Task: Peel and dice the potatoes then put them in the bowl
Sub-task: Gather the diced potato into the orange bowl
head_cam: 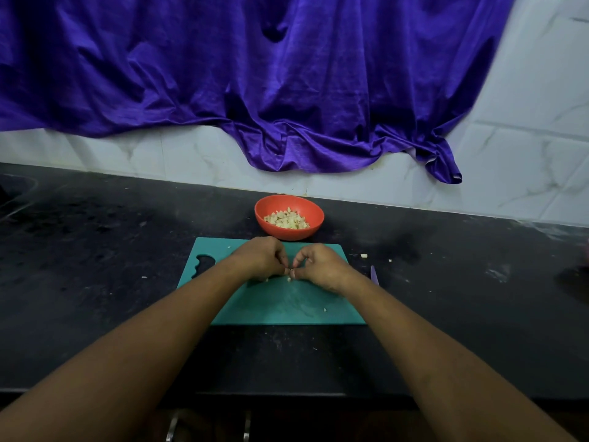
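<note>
An orange bowl (314, 218) holding several pale diced potato pieces (287, 220) stands just behind a teal cutting board (277, 309). Both hands are together at the middle of the board. My left hand (263, 258) and my right hand (318, 264) have their fingers curled, and their fingertips pinch small potato pieces (289, 278) gathered on the board between them. A single stray piece (325, 310) lies nearer the board's front right. A purple knife (374, 275) lies off the board's right edge, partly hidden by my right forearm.
The black countertop (95, 266) carries a few potato crumbs (363, 256) right of the board. A purple cloth (287, 74) hangs over the white tiled wall behind. The counter's front edge runs below my forearms.
</note>
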Action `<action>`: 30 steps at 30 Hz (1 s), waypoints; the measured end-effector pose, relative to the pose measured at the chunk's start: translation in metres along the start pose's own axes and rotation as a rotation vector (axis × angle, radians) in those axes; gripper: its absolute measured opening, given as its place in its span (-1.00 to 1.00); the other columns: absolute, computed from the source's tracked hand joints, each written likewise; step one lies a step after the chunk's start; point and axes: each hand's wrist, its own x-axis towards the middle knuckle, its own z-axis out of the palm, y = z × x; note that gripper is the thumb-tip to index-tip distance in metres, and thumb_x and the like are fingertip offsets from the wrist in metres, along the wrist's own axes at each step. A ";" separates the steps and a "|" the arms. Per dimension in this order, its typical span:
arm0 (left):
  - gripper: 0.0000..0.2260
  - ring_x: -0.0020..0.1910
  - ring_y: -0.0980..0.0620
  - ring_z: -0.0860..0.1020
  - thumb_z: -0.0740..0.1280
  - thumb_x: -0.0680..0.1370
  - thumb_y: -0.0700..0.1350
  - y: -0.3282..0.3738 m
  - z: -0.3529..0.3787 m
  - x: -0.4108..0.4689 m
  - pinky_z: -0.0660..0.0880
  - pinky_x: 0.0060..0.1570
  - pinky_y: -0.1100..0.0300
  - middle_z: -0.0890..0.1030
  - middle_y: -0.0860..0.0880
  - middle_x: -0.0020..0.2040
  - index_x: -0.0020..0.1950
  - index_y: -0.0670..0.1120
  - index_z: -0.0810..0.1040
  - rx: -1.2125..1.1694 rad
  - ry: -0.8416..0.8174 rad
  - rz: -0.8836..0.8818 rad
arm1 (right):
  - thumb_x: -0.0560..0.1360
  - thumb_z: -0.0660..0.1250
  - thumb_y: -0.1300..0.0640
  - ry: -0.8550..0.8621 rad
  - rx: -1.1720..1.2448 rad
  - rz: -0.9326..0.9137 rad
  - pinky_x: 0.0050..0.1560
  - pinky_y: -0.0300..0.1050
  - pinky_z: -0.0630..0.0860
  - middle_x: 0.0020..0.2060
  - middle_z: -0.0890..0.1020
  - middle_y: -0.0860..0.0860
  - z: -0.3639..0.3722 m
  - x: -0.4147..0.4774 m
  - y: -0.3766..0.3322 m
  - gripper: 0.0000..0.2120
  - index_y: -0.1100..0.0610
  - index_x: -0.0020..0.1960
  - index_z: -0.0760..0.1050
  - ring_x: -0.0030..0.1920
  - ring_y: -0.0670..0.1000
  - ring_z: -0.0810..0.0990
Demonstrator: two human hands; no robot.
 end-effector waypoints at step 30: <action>-0.93 -0.28 0.08 0.60 0.53 0.52 -0.15 -0.035 -0.021 -0.036 0.57 -0.29 0.23 0.72 -0.10 -0.14 -0.05 -0.09 0.68 -0.215 -0.031 0.036 | 0.63 0.36 0.06 -0.187 1.031 0.440 -0.57 -0.33 0.30 -0.38 0.48 0.00 -0.015 -0.017 -0.004 -0.76 0.10 -0.17 0.42 -0.48 -0.13 0.40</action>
